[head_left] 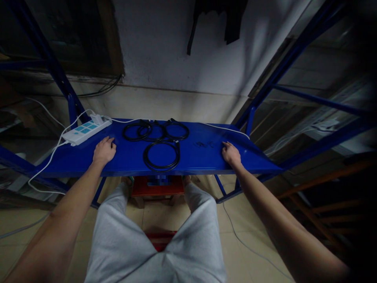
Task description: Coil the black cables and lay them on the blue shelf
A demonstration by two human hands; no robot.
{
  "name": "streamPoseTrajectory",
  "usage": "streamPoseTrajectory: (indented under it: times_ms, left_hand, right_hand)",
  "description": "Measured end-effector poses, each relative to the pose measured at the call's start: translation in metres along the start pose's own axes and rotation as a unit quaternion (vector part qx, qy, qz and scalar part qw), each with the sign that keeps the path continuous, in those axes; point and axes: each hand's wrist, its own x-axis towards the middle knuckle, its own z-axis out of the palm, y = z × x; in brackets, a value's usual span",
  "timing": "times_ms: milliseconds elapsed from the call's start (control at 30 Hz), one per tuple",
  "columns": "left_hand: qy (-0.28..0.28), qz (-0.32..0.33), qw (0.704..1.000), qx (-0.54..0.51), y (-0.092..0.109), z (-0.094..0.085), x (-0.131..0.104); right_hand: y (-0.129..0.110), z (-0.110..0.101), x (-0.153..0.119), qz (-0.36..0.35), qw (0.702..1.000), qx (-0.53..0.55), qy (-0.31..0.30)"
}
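Resting relaxed and gripping nothing, the left hand (pixel 104 151) and right hand (pixel 231 154) flank 4 coiled cables (pixel 178 155) on the tabletop (pixel 203 159): 1 near the front edge, 3 bunched, partly overlapping, near the back edge. Overlap could cause snagging if 1 coil is pulled.

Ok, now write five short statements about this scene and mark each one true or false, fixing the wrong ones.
1. The left hand is nearer the white power strip than the right hand is. True.
2. The right hand holds a coiled cable. False: no cable is in it; it is at the blue tabletop.
3. Four coiled black cables lie on the tabletop. True.
4. The power strip lies at the right end of the tabletop. False: it lies at the left end.
5. The person's trousers are light grey. True.
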Motion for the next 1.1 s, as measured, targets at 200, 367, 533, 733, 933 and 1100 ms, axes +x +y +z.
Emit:
streamPoseTrajectory:
  times_ms: [200, 367, 533, 733, 933, 1100]
  left_hand:
    - [-0.009, -0.003, 1.000, 0.002, 0.0025, -0.0032, -0.0013]
    - [-0.006, -0.002, 1.000, -0.005, 0.0020, -0.0028, -0.0016]
    - [-0.003, 0.001, 1.000, -0.004, 0.0014, -0.0025, -0.0020]
    - [-0.007, -0.005, 1.000, -0.007, 0.0034, -0.0047, -0.0031]
    - [-0.008, -0.008, 1.000, -0.007, 0.0038, -0.0053, -0.0036]
    - [-0.007, 0.002, 1.000, -0.003, 0.0024, -0.0036, -0.0023]
  right_hand:
    - [0.0011, 0.0017, 0.0010, -0.004, 1.000, -0.003, -0.001]
    - [0.0020, 0.0017, 0.0008, -0.009, 1.000, 0.001, 0.006]
    - [-0.0002, -0.0004, -0.0006, -0.005, 1.000, 0.003, 0.004]
    - [-0.0017, -0.0012, -0.0007, -0.002, 1.000, 0.004, 0.002]
    - [-0.0008, -0.0003, -0.0010, 0.004, 1.000, 0.011, 0.008]
    - [-0.0014, -0.0002, -0.0014, 0.002, 1.000, 0.012, 0.006]
